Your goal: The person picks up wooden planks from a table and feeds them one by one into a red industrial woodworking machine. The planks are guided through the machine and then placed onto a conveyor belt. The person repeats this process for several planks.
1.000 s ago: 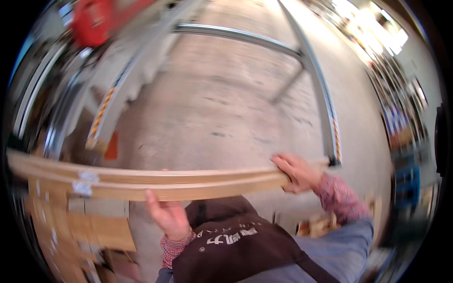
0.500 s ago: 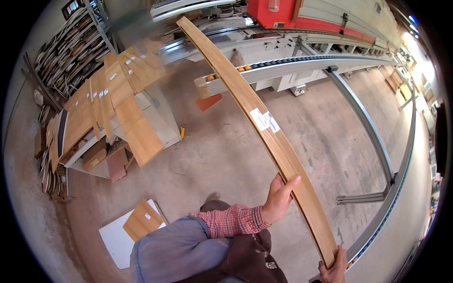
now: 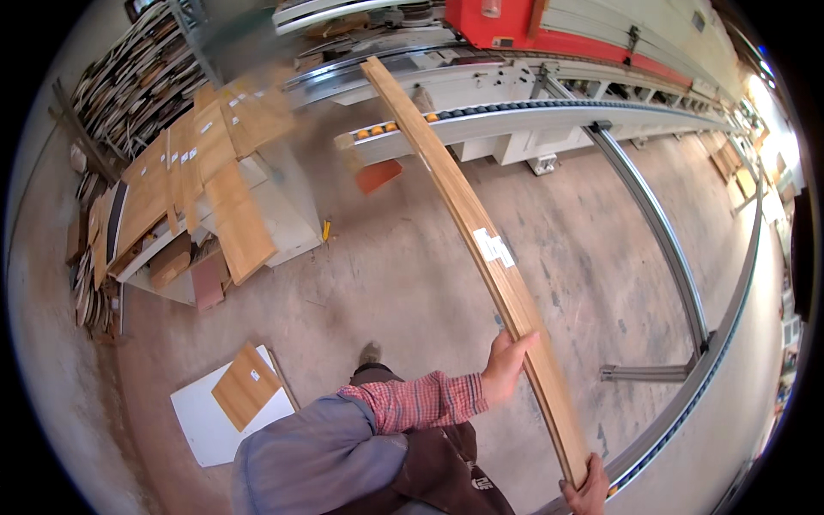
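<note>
A long, narrow wooden plank [image 3: 468, 215] with a white label runs from near my body up toward the roller conveyor [image 3: 549, 112]. My left hand [image 3: 505, 365] grips the plank's left edge partway along, its plaid-cuffed arm reaching across my brown apron. My right hand [image 3: 589, 491] holds the plank's near end at the bottom edge of the view, and only part of that hand shows. The plank is off the floor, carried between both hands, and its far end sits close to the conveyor's near end.
A white table [image 3: 275, 215] piled with wooden panels stands to the left, with scrap boards stacked along the left wall [image 3: 112, 94]. A white board with a wooden panel [image 3: 245, 390] lies on the concrete floor. A red machine [image 3: 549, 26] and metal floor rails [image 3: 661, 240] lie ahead and right.
The view has swung round: the plank lay crosswise in front of me a second ago and now points away toward the conveyor. Both hands have stayed on it.
</note>
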Tool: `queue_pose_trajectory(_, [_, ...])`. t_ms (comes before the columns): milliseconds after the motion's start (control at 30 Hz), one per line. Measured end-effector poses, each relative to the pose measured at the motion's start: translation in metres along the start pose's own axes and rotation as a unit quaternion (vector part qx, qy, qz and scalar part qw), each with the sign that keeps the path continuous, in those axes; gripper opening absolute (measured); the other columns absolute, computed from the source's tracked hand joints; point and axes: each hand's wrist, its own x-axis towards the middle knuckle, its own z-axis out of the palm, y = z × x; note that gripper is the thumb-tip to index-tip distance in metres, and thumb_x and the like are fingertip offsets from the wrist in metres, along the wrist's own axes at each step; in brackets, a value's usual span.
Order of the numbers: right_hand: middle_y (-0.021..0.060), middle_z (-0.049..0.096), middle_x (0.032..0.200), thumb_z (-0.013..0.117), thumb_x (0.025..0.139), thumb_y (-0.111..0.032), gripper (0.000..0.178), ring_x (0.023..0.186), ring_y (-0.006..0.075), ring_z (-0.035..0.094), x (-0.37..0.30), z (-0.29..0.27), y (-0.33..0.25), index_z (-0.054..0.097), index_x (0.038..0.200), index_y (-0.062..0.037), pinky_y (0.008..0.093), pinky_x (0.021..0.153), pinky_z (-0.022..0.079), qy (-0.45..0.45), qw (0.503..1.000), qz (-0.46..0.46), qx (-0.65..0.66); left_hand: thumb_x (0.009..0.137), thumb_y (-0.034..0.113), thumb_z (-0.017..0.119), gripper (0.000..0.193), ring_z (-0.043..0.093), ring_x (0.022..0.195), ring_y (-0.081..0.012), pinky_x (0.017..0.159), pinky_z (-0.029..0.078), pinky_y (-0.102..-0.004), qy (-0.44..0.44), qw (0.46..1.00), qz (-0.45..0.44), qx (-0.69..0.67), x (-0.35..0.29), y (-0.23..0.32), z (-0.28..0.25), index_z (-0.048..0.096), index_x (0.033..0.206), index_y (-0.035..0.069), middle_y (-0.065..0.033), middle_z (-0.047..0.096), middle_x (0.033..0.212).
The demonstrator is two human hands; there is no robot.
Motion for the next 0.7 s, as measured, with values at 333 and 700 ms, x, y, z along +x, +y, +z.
queue_pose_trajectory(333, [0.0273, 0.059, 0.113, 0.081, 0.074, -0.049, 0.089, 0.102, 0.0451, 0.060, 0.025, -0.002, -0.027, 0.045, 0.134, 0.0063, 0.0480, 0.086, 0.050, 0.097, 0.977, -0.181, -0.046, 0.098, 0.018, 0.063, 0.026, 0.064, 0.100, -0.0147, 0.082, 0.056, -0.0337, -0.018, 0.999, -0.036, -0.030, -0.002, 0.011, -0.004, 0.056, 0.120, 0.008, -0.0033, 0.062, 0.112])
queue_pose_trajectory(700, [0.0123, 0.056, 0.115, 0.078, 0.073, -0.050, 0.083, 0.102, 0.0295, 0.058, 0.149, 0.038, -0.177, 0.049, 0.137, -0.0044, 0.0486, 0.080, 0.047, 0.250, 0.934, -0.194, -0.168, 0.101, 0.036, 0.057, 0.050, 0.052, 0.131, -0.0281, 0.112, 0.041, -0.0452, -0.094, 0.988, -0.109, 0.047, 0.008, 0.040, -0.027, 0.049, 0.138, 0.004, -0.0136, 0.054, 0.141])
